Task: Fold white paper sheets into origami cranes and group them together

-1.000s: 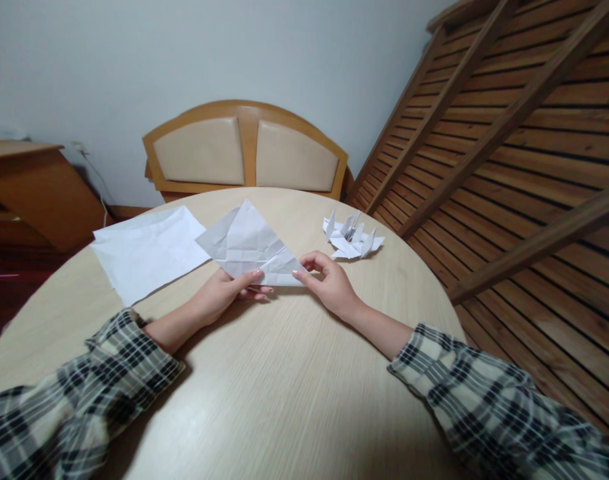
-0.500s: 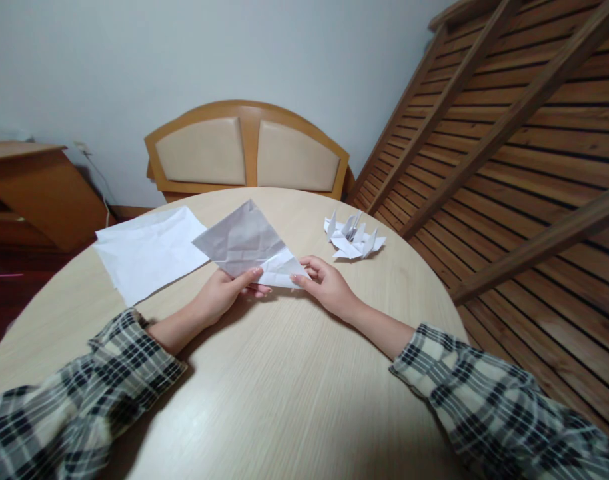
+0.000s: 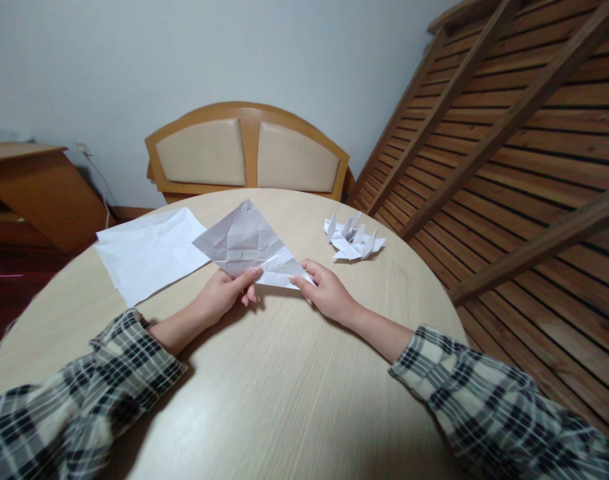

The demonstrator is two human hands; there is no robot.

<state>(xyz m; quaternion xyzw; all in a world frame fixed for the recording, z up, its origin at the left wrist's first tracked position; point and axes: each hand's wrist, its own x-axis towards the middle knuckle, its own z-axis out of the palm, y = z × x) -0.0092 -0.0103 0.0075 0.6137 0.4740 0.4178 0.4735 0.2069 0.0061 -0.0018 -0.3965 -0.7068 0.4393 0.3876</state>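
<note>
A creased square sheet of white paper (image 3: 249, 241) is held above the table between my hands, one corner pointing away from me. My left hand (image 3: 229, 289) pinches its near-left edge, thumb on top and the other fingers beneath. At the right corner, my right hand (image 3: 322, 285) grips the paper between thumb and fingers. Several white folded paper figures (image 3: 354, 237) with pointed tips stand in a cluster beyond my right hand. To the left, loose white sheets (image 3: 147, 250) lie overlapping, with faint creases on the top one.
The round pale wooden table (image 3: 264, 373) fills the foreground. A headboard-like wooden panel with beige pads (image 3: 199, 152) stands behind its far edge. Slatted wood (image 3: 529, 167) leans along the right side. A brown cabinet (image 3: 29, 193) is at the far left.
The fingers of my left hand under the paper have curled down and inward. My right hand has shifted its hold slightly at the corner. The paper has barely moved.
</note>
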